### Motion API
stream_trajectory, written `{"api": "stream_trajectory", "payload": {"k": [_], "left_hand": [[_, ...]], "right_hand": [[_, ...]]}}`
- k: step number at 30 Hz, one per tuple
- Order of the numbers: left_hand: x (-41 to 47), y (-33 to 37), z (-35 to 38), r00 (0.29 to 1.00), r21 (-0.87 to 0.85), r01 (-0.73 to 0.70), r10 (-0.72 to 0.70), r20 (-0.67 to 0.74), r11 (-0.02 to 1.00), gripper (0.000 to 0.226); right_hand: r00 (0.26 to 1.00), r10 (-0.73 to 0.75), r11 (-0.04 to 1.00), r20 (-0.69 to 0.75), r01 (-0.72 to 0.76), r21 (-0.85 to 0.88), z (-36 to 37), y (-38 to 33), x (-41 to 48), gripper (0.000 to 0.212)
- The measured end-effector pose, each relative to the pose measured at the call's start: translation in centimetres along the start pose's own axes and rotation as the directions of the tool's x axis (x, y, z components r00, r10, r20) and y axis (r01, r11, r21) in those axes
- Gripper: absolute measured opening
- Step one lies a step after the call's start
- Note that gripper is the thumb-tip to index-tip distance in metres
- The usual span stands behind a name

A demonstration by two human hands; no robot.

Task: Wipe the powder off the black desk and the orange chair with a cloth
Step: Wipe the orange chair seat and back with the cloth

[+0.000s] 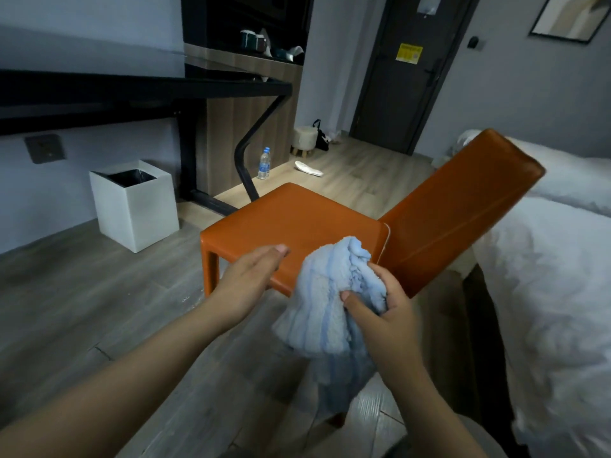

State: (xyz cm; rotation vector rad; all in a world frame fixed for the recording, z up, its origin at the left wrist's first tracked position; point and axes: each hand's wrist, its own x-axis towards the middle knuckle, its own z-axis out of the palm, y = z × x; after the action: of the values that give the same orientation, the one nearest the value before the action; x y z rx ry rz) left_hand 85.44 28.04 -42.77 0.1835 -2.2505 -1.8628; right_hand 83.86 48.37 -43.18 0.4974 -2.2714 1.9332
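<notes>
The orange chair (297,216) stands in the middle of the floor, its backrest leaning toward the bed on the right. My right hand (386,312) grips a bunched light blue cloth (327,292) just above the seat's near edge, and the cloth hangs down in front of the chair. My left hand (251,276) is held out flat beside the cloth, fingers straight, over the seat's near left corner. The black desk (139,90) runs along the wall at the upper left. I cannot make out any powder on the seat or the desk.
A white waste bin (135,209) with a black liner stands under the desk. A water bottle (264,163) and a slipper (309,168) lie on the floor beyond the chair. A white bed (555,276) fills the right side. A dark door (406,71) is at the back.
</notes>
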Motion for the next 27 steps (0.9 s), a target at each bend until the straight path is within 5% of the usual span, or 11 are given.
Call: {"api": "stream_trajectory", "payload": {"k": [7,13,19,23,27], "left_hand": [[-0.2,3.7,5.9,0.991,0.034,-0.046,0.042,0.123,0.998,0.033],[1.3,4.0,12.3,0.98,0.053,-0.007,-0.004,0.197,0.999,0.037],[1.3,3.7,17.3,0.993,0.045,0.017,-0.022,0.117,0.999,0.039],[2.6,3.6,18.2,0.999,0.072,0.03,-0.031,0.018,0.997,0.044],[3.8,3.3,17.9,0.987,0.065,0.051,-0.041,-0.154,0.997,0.047]], "right_hand": [[0.961,-0.157,0.987,-0.227,0.147,-0.062,-7.4,-3.0,-1.6,0.04],[0.797,-0.326,0.945,-0.509,0.287,-0.157,-14.2,-1.4,-1.7,0.041],[0.823,-0.274,0.958,-0.498,0.278,-0.068,-17.4,-0.3,0.7,0.042],[0.747,-0.406,0.906,-0.526,0.404,-0.127,-17.6,-0.7,3.8,0.042],[0.753,-0.497,0.867,-0.43,0.45,-0.214,-16.5,0.2,7.3,0.047]]}}
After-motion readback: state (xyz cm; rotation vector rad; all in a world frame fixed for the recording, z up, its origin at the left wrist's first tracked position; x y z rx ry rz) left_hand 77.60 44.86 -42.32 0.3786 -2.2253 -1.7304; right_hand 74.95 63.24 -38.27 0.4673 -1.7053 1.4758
